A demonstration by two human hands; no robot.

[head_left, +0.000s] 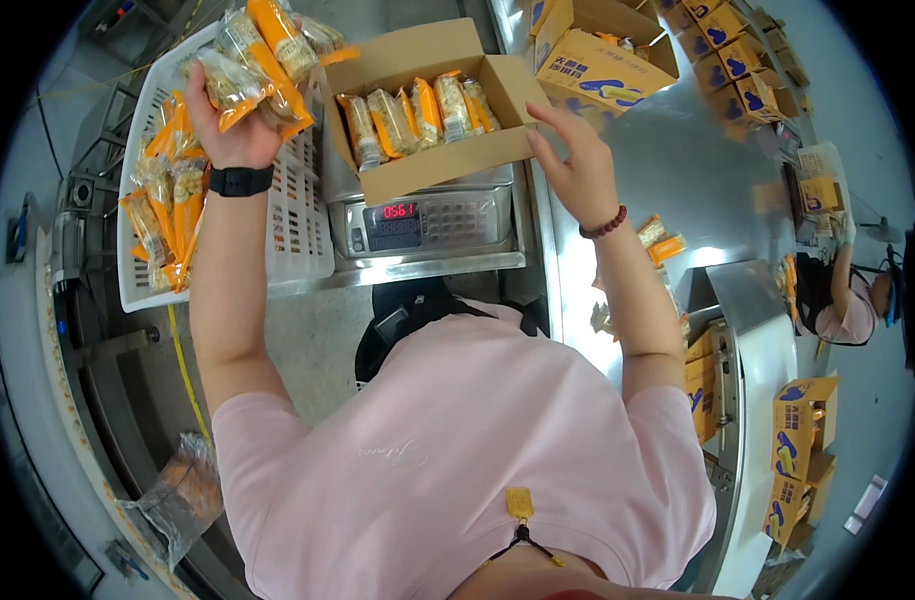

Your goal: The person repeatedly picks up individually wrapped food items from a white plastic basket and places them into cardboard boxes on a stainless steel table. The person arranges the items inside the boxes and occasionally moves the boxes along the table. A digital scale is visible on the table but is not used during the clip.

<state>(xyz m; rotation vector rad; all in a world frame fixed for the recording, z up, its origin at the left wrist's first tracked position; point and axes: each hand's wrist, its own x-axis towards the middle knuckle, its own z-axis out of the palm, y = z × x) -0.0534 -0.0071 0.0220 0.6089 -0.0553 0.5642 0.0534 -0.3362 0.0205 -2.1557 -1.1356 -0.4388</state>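
My left hand (pixel 227 130) is closed round several orange-and-clear wrapped snack bars (pixel 267 55), lifted over the far end of a white plastic basket. Right of it, an open cardboard box (pixel 417 180) sits on a scale (pixel 447 222) with a lit red display. A row of the same snack bars (pixel 417 115) stands inside the box. By the box's right flap is my right hand (pixel 577 165), fingers apart and nothing held; its fingertips are at the flap's edge, and whether they touch it I cannot tell.
The white basket (pixel 302 240) holds more wrapped bars (pixel 162 215). Loose bars (pixel 662 240) lie on the steel table (pixel 657 160) at right. Printed yellow-brown cartons (pixel 602 70) stand at the far right, others (pixel 797 440) at the near right. Another person (pixel 847 310) works at the right edge.
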